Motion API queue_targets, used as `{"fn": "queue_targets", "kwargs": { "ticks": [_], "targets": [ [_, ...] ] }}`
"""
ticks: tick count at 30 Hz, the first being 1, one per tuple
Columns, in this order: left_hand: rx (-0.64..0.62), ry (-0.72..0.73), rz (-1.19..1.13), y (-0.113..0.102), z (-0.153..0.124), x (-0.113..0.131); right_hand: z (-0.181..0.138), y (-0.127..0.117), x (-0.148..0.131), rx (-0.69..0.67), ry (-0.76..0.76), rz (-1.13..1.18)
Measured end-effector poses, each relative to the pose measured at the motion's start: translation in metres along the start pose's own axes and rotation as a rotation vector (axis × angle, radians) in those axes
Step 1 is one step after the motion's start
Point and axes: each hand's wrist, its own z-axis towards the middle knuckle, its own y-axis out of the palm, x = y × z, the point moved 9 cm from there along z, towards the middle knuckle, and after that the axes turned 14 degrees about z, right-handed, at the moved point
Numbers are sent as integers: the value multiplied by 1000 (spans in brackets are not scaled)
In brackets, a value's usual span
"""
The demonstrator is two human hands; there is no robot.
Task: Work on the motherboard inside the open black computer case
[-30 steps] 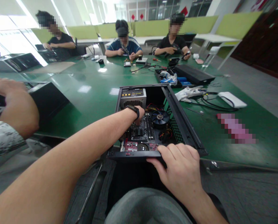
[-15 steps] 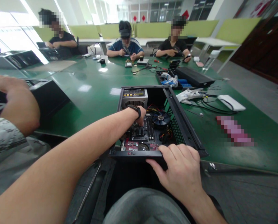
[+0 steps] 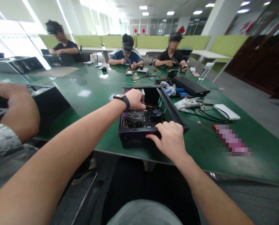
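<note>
Since the earlier frame, the left hand [image 3: 135, 98] has risen from over the circuit board [image 3: 136, 116] to beside the power supply [image 3: 143, 93], and the computer case [image 3: 134, 139] has shifted away from the body, its near side now standing in from the edge of the table [image 3: 88, 107]. Two hands work here. The left one is half curled, fingers bent downward; whether they grasp anything cannot be told. The right hand [image 3: 170, 134] is clamped on the case's near rim, thumb outside, fingers over the top. Inside the open case are one circuit board, one fan [image 3: 155, 112] and one power supply, partly hidden by the left hand. To the right lie one white glove bundle [image 3: 187, 104], one white block [image 3: 227, 112] among dark cables, and one pink item [image 3: 232, 139], blurred. Beyond the case is one tray [image 3: 182, 92] of tools and gloves. At left, a co-worker's arm [image 3: 22, 104] reaches over a second case [image 3: 51, 104]. Three people sit across the table.
</note>
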Motion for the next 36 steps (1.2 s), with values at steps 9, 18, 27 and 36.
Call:
{"fn": "queue_targets", "kwargs": {
  "ticks": [9,18,27,36],
  "targets": [
    [178,-198,-128,-36,-11,-55,124,62,61,-21,43,-69],
    [324,-241,-300,-43,-28,-69,222,108,109,-92,172,-155],
    [336,-243,-336,-24,-36,-78,238,116,121,-100,173,-177],
    [347,-232,-315,-33,-37,-82,179,89,87,-63,97,-145]
  ]
}}
